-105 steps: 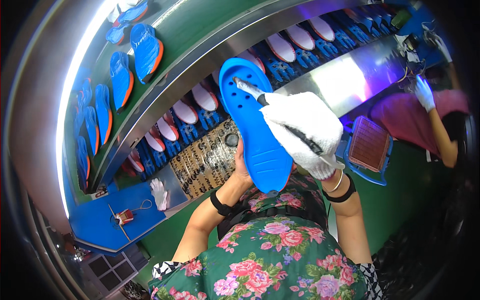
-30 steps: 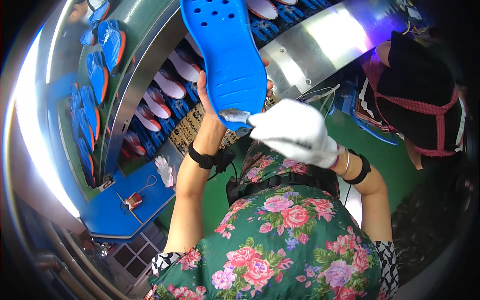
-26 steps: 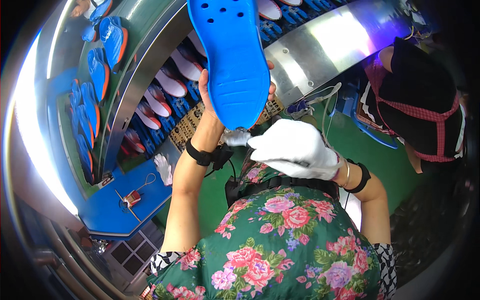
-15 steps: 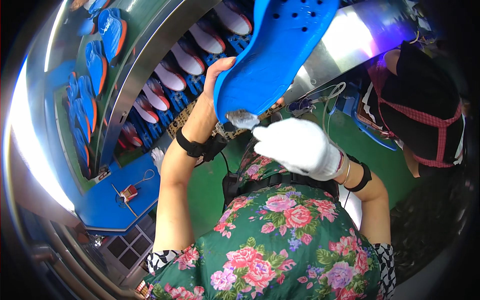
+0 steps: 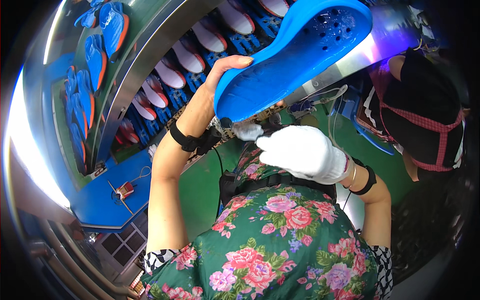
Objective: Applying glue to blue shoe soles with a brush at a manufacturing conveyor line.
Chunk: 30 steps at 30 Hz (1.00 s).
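A large blue shoe sole (image 5: 280, 75) with a raised rim and several small holes toward its toe end is held up in front of me. My bare left hand (image 5: 214, 82) grips it at the heel side, thumb over the rim and the other fingers mostly hidden beneath. A wet shine shows on its inner face. My right hand (image 5: 302, 154), in a white knit glove, is closed around a brush (image 5: 248, 132) whose handle is mostly hidden. The brush head is at the heel's lower edge; whether it touches the rim I cannot tell.
Several white-and-red shoe parts (image 5: 207, 36) stand on blue holders behind a metal rail (image 5: 127, 95). More blue soles with orange edges (image 5: 96, 60) line the left. A blue table (image 5: 102, 192) holds a small red-and-white spool-like object (image 5: 125, 190). A person in black (image 5: 425, 95) with checked straps is at right.
The blue sole has tipped and shifted to the upper right, showing its raised rim and more holes. The brush has gone from the inside of the heel to its lower outer edge.
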{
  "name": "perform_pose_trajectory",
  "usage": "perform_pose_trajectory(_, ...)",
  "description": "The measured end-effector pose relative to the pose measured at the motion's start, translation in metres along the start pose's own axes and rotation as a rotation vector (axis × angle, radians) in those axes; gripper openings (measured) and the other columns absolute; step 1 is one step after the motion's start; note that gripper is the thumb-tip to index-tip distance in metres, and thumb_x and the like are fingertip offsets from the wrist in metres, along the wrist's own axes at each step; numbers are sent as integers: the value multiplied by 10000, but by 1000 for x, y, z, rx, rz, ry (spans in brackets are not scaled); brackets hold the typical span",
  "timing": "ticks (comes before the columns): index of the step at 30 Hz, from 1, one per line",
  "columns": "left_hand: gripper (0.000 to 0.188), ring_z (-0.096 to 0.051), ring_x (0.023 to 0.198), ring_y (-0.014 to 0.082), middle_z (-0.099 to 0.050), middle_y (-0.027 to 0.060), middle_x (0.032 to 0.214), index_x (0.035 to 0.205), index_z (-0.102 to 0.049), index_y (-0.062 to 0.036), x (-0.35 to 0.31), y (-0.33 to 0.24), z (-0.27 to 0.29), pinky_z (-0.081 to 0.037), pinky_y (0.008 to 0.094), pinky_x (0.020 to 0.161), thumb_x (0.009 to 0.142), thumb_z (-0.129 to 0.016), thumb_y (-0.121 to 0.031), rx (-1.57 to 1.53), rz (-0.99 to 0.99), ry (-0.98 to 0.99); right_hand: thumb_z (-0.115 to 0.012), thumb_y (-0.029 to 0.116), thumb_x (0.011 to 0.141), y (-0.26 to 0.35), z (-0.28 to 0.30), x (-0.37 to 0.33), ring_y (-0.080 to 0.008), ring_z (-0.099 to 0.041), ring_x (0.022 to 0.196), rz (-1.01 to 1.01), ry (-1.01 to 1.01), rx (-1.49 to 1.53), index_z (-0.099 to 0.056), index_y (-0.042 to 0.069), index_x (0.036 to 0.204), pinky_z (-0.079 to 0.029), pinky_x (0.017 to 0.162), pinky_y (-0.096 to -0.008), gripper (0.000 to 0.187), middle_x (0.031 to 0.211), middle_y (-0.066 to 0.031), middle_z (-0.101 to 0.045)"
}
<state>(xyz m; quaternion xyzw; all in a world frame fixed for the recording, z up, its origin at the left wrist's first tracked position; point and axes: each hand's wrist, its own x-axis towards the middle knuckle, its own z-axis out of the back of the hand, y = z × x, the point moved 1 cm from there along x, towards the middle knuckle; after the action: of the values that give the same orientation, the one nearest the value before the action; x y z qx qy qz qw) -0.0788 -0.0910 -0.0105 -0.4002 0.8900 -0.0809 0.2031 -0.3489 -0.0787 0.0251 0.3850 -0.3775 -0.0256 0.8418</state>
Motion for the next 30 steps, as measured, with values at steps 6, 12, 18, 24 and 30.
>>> perform_pose_trajectory(6,851,-661,1253,539,-597,357,1494,1613,-460,53,-1,3,-6,-516,625,1136,954,-699,-431,60,30,-49,-859,83,838,-9,7,0,-276,-767,934,9,10,-115,-830,124,1182,-623,771,-383,348,1167,-98,-818)
perform_pose_trajectory(12,1010,-598,1346,572,-480,393,1591,1667,-392,19,1,0,7,-499,613,1162,918,-703,-584,119,-1,-23,-884,37,847,-7,9,11,-286,-775,916,-160,-207,260,-847,89,1097,-622,785,-393,259,1104,-111,-816)
perform_pose_trajectory(18,1090,-580,1386,541,-402,401,1646,1696,-329,26,17,7,28,-508,613,1151,947,-591,-722,-10,-112,229,-875,16,865,-3,-1,14,-241,-797,966,-334,-155,573,-840,39,1007,-624,874,-361,149,1063,-116,-836)
perform_pose_trajectory(24,909,-617,1298,604,-555,316,1573,1660,-436,-19,13,39,21,-517,707,1085,1032,-523,-672,-385,-170,-12,-854,0,868,-48,55,19,-240,-801,980,-405,-272,183,-842,24,1042,-630,900,-373,177,1084,-131,-837)
perform_pose_trajectory(30,934,-625,1260,617,-519,327,1594,1677,-415,-41,24,64,14,-495,759,1063,1015,-521,-691,-428,-69,111,-796,6,861,-84,100,49,-287,-757,968,-52,-350,-474,-835,67,1124,-626,836,-395,273,1102,-111,-819)
